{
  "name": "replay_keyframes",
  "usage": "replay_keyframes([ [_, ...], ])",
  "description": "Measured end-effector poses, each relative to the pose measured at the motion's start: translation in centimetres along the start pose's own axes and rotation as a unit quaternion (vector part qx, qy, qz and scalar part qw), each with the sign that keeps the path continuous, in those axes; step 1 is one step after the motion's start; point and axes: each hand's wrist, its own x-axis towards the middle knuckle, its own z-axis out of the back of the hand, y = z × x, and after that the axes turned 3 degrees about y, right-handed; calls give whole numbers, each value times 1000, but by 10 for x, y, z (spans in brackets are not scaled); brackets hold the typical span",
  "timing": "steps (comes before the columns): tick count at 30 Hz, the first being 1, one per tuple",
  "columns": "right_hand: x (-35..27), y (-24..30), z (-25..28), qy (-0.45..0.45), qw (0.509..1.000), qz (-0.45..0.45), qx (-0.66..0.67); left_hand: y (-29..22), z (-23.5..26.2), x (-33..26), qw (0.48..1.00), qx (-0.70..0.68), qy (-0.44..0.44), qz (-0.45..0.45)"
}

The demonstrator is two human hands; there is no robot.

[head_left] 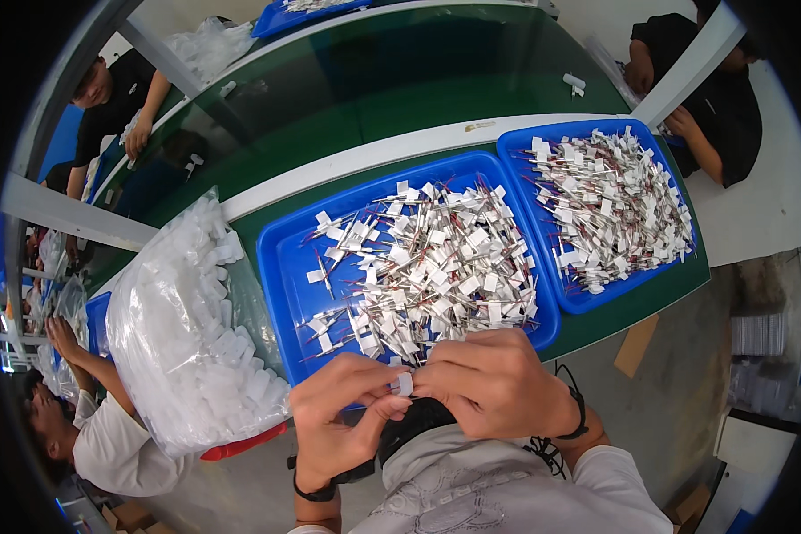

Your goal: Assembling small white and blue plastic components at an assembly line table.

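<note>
My left hand (343, 414) pinches a small white plastic piece (404, 384) between thumb and forefinger, just over the near edge of the middle blue tray (280, 276). Close against its right side, my right hand (498, 383) has its fingers pressed together; whatever they grip is hidden. That tray holds a heap of thin metallic parts (436, 258) with white tags and dark red wires. Left of the tray leans a clear plastic bag (178, 329) full of translucent white plastic pieces.
A second blue tray (521, 191), heaped with similar tagged parts, adjoins on the right. A white ledge (329, 166) crosses the green table behind both trays. White posts (694, 62) rise at the sides. Other people work at the left and at the far right.
</note>
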Motion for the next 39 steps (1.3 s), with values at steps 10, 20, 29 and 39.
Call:
replay_keyframes([
  [10,-19,-1,24,-68,986,-145,49,9,59,73,942,250,-222,-2],
  [20,40,-4,34,27,983,-5,-180,18,95,-13,839,537,-72,49],
  [29,90,-39,-1,181,923,15,-338,13,100,-20,836,540,-88,-35],
  [39,95,-20,12,46,968,39,-242,18,115,-27,824,541,-170,10],
])
